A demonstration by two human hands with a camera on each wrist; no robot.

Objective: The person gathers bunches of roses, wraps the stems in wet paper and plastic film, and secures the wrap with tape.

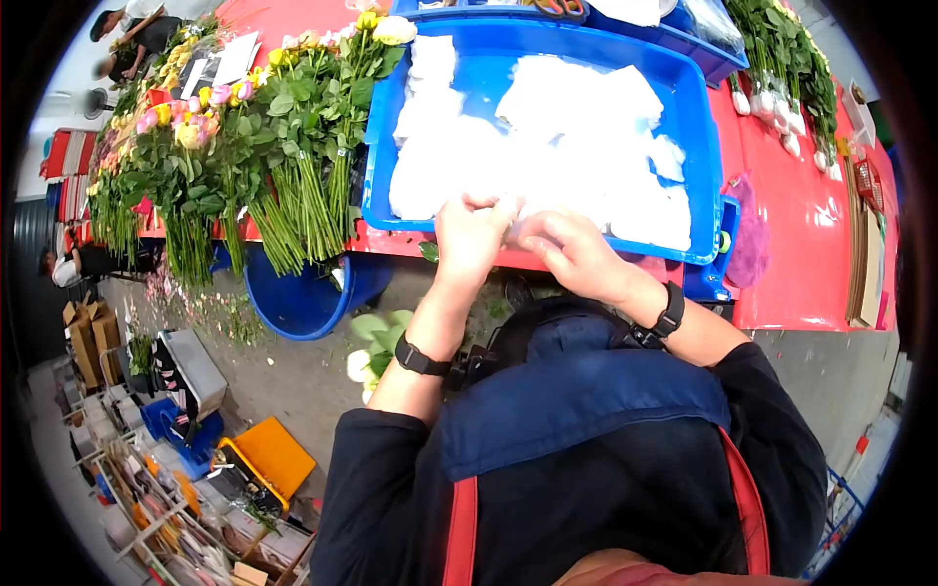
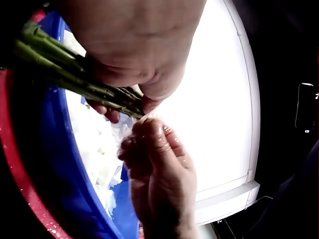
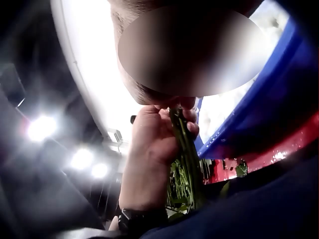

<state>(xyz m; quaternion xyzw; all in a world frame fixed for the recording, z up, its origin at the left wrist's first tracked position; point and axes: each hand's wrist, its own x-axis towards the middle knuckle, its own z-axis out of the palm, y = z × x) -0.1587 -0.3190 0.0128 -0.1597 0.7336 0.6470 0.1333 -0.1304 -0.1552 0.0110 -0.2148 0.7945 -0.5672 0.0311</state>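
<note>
My left hand (image 1: 465, 244) grips a bundle of green flower stems (image 2: 50, 67) close to their cut ends. The stems slant downward in the right wrist view, and pale blooms (image 1: 363, 366) show below the left forearm. My right hand (image 1: 578, 256) meets the left at the stem tips, its thumb and fingers pinching a thin, translucent wet piece (image 2: 148, 116) there. The fingers look wet. Both hands are over the near edge of a blue tray (image 1: 674, 107) holding white cotton-like wads (image 1: 576, 181). Part of the right hand is blurred in its own wrist view.
Bunches of roses (image 1: 283, 117) lie on the red table (image 1: 801, 234) at left, stems hanging over the edge. A blue bucket (image 1: 293, 303) stands below them. More wrapped flowers (image 1: 782, 88) lie at right. A purple cloth (image 1: 747, 234) is beside the tray.
</note>
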